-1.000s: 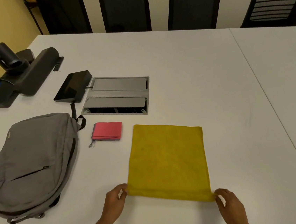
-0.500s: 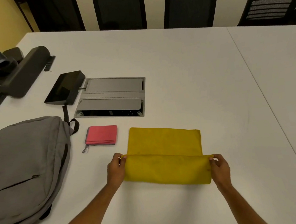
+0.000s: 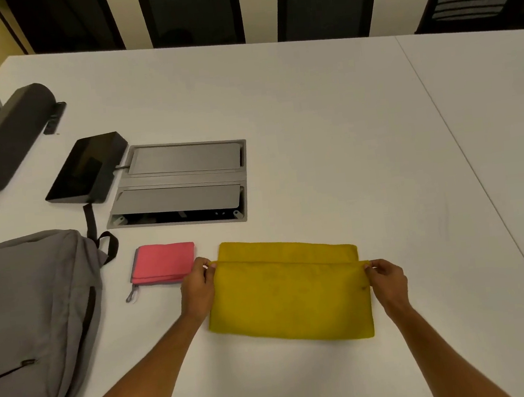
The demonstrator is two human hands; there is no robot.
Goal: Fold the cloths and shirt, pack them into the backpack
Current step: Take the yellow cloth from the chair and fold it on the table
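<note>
Two hands hold the yellow cloth [image 3: 288,295] by the corners of its turned-over half: the left hand [image 3: 197,289] pinches the left corner and the right hand [image 3: 387,279] pinches the right one, fingers clamped on the fabric. The cloth lies toward the near edge of the table [image 3: 326,110], and the carried edge stops short of the far edge beneath it, so a strip of the lower layer shows. The likeliest fault is a crooked fold, because the right corner sits nearer the person than the left one; laid down like this, the edges would not meet. Letting go of one corner first could let the top layer slide or spring open, since the fabric looks soft and thick. The folded pink cloth [image 3: 164,262] sits just beside the left hand, and a sweep of the wrist could nudge it out of shape. The grey backpack [image 3: 31,319] lies at the table's left edge; whether it is unzipped for packing cannot be told.
</note>
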